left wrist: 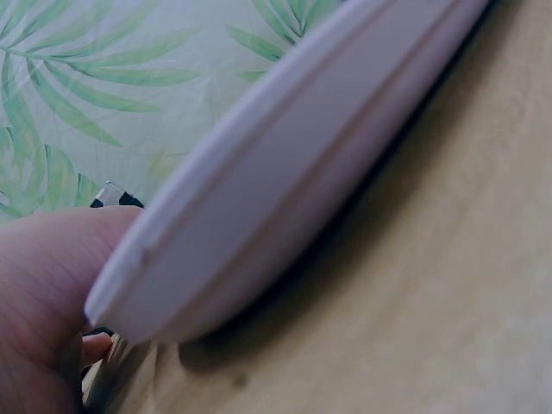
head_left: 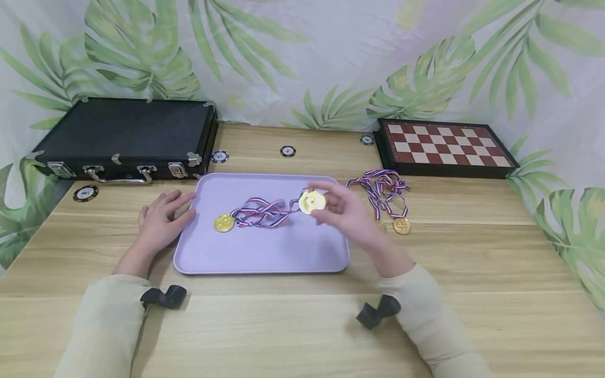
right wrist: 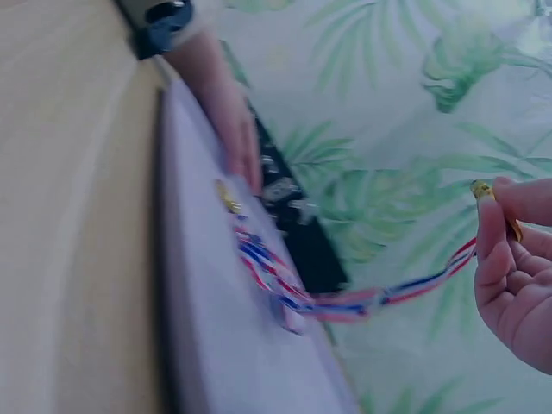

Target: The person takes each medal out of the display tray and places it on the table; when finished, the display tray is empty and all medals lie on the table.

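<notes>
My right hand [head_left: 347, 215] pinches a gold medal [head_left: 312, 201] between thumb and fingers above the right part of a lilac tray [head_left: 264, 257]. From that medal a red, white and blue ribbon [right wrist: 423, 283] runs down to the tray. Another gold medal [head_left: 224, 223] lies on the tray's left part, beside the heaped ribbon [head_left: 264, 212]. At the tray's left edge rests my left hand [head_left: 163, 220], fingers extended and touching the rim. The left wrist view shows the tray's side [left wrist: 259, 198] close up, with part of the left hand [left wrist: 52, 276] against it.
Right of the tray lie more ribbons [head_left: 380, 189] with gold medals [head_left: 402, 226]. A black case [head_left: 127, 131] stands at the back left, a checkered game board [head_left: 444, 144] at the back right. Several poker chips [head_left: 288, 151] lie along the back and left of the wooden table [head_left: 264, 325].
</notes>
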The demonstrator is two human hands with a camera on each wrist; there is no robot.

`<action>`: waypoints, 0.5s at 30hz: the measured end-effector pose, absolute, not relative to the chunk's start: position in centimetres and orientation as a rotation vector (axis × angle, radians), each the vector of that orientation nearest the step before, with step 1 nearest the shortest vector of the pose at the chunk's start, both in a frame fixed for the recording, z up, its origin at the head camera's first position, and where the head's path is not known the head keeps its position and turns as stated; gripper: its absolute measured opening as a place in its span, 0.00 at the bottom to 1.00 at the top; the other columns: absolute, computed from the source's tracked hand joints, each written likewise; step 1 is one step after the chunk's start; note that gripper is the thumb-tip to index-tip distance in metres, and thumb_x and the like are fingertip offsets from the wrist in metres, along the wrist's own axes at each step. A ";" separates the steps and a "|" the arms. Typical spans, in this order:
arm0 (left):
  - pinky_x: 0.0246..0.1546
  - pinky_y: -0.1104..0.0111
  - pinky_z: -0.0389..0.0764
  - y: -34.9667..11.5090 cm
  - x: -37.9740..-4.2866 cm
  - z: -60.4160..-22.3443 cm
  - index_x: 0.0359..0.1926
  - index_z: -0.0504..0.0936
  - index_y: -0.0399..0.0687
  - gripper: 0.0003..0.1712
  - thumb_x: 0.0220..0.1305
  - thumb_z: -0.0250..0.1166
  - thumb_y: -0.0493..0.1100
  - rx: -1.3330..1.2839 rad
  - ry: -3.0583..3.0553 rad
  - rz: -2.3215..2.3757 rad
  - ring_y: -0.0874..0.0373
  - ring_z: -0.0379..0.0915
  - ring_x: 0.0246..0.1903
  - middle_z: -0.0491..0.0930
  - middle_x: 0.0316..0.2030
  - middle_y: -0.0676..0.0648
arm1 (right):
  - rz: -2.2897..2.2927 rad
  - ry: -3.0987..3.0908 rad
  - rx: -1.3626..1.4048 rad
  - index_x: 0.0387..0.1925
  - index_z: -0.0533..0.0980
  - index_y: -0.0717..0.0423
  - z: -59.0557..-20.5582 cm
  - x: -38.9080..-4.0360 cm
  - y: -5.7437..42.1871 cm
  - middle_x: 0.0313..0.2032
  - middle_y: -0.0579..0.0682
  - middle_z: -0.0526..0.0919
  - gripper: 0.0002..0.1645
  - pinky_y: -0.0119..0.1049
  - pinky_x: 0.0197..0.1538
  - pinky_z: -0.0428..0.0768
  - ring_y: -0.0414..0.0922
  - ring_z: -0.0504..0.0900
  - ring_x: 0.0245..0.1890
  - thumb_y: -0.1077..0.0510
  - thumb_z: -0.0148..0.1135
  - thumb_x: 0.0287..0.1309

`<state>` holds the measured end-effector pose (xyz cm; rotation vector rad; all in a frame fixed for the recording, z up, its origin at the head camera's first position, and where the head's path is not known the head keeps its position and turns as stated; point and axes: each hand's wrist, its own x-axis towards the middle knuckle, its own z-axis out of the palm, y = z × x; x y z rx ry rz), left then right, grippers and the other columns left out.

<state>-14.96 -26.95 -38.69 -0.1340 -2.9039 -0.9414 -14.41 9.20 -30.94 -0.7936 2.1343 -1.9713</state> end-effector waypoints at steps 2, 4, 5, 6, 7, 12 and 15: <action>0.51 0.43 0.27 -26.9 -15.0 -38.8 0.58 0.64 0.45 0.27 0.61 0.50 0.51 -0.132 -2.905 -0.946 0.36 0.36 0.60 0.52 0.60 0.33 | -2.061 2.097 -0.829 0.51 0.65 0.71 -29.9 -14.2 10.8 0.30 0.57 0.77 0.28 0.36 0.29 0.77 0.49 0.76 0.25 0.78 0.55 0.42; 0.51 0.43 0.27 -26.9 -15.0 -38.8 0.58 0.64 0.45 0.27 0.61 0.50 0.51 -0.136 -2.900 -0.949 0.36 0.36 0.60 0.52 0.60 0.33 | -2.117 2.094 -0.861 0.50 0.65 0.72 -29.0 -13.9 12.4 0.29 0.54 0.77 0.28 0.33 0.29 0.76 0.45 0.76 0.25 0.78 0.56 0.42; 0.51 0.43 0.27 -26.8 -15.1 -38.8 0.58 0.65 0.45 0.26 0.61 0.50 0.51 -0.142 -2.892 -0.950 0.35 0.37 0.59 0.53 0.59 0.33 | -2.142 2.090 -0.878 0.50 0.65 0.71 -28.5 -13.8 13.0 0.29 0.54 0.77 0.28 0.31 0.28 0.76 0.44 0.76 0.25 0.77 0.56 0.42; 0.51 0.43 0.28 -26.8 -15.1 -38.9 0.58 0.65 0.45 0.26 0.60 0.50 0.50 -0.147 -2.885 -0.947 0.35 0.37 0.59 0.53 0.59 0.32 | -2.172 2.071 -0.903 0.49 0.65 0.72 -28.1 -13.7 13.6 0.29 0.54 0.77 0.28 0.30 0.28 0.76 0.44 0.76 0.25 0.77 0.57 0.42; 0.51 0.42 0.28 -26.9 -15.1 -38.9 0.57 0.65 0.44 0.26 0.60 0.51 0.50 -0.152 -2.878 -0.943 0.35 0.38 0.59 0.54 0.59 0.32 | -2.200 2.058 -0.919 0.49 0.66 0.71 -27.7 -13.6 14.3 0.28 0.54 0.77 0.27 0.29 0.28 0.75 0.43 0.76 0.25 0.77 0.58 0.42; 0.51 0.42 0.29 -26.9 -15.1 -38.9 0.57 0.66 0.44 0.25 0.60 0.51 0.49 -0.169 -2.858 -0.936 0.34 0.39 0.59 0.55 0.58 0.32 | -2.320 2.008 -1.039 0.48 0.68 0.71 -25.5 -13.4 17.0 0.28 0.57 0.77 0.26 0.28 0.28 0.75 0.44 0.75 0.25 0.77 0.58 0.41; 0.51 0.42 0.28 -27.0 -15.0 -38.9 0.57 0.66 0.44 0.25 0.60 0.51 0.49 -0.170 -2.852 -0.946 0.34 0.39 0.59 0.55 0.58 0.32 | -2.439 1.873 -1.068 0.47 0.66 0.75 -24.2 -13.5 18.9 0.30 0.61 0.77 0.26 0.30 0.29 0.76 0.46 0.76 0.26 0.80 0.55 0.41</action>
